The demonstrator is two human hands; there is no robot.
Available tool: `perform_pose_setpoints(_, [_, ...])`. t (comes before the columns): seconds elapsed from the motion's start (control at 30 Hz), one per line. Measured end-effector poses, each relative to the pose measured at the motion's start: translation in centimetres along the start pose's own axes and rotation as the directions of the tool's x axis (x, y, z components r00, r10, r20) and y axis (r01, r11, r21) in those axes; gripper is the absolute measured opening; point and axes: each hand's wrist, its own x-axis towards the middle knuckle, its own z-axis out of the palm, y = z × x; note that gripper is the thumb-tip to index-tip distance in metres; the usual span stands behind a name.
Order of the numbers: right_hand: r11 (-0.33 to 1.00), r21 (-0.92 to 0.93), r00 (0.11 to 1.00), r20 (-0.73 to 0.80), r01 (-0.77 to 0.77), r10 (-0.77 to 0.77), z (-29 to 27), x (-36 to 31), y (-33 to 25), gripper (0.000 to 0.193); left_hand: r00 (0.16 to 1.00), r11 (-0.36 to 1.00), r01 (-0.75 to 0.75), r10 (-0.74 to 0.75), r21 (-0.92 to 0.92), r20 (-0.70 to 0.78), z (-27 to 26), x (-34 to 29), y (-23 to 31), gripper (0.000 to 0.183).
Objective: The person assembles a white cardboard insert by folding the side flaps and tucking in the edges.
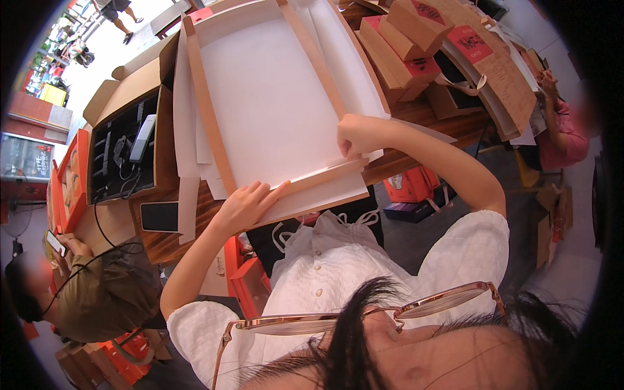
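A large white-lined cardboard box blank (273, 97) lies in front of me, with brown strips along its sides. Its near flap (318, 180) stands partly folded along the edge closest to my body. My left hand (246, 207) is bent over the left end of this flap, one finger stretched along the brown edge and the others curled. At the flap's right end, my right hand (356, 135) is closed with its knuckles up and its fingertips down on the flap, by the lower end of the right brown strip (315, 55).
Left stands an open brown box (166, 123) with a black insert, a white device (142, 138) and cables. A dark phone (160, 216) lies on the wooden table (159, 246). Brown boxes (396, 58) are stacked at right. People sit at both sides; red packages (411, 185) are below.
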Motion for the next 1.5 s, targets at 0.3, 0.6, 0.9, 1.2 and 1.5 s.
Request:
perform_pose_setpoints(0.3, [0.997,-0.046,0.981,0.182,-0.055,0.062,-1.2,1.1,-0.3,0.010,0.936,0.817,0.306,-0.351,-0.488,-0.001,-1.9,0.8,0.1,0.031])
perform_pose_setpoints(0.6, [0.989,0.067,0.961,0.251,-0.134,0.114,-2.0,1.6,1.3,0.017,0.849,0.528,0.493,-0.466,-0.692,0.249,-2.2,1.1,-0.7,0.030])
perform_pose_setpoints(0.9, [0.982,0.030,0.944,0.282,-0.185,0.169,-2.8,0.5,-0.1,0.029,0.787,0.374,0.590,-0.465,-0.715,0.406,-2.1,1.6,-1.8,0.033])
perform_pose_setpoints(1.2, [0.988,-0.024,0.982,0.101,-0.155,0.157,-1.3,0.3,-0.4,0.020,0.773,0.384,0.602,-0.499,-0.700,0.392,-1.3,1.4,-2.2,0.036])
perform_pose_setpoints(1.5, [0.991,-0.123,0.998,-0.028,-0.056,0.053,1.1,-0.4,-1.0,0.030,0.767,0.418,0.626,-0.486,-0.659,0.419,-1.1,1.4,-2.8,0.037])
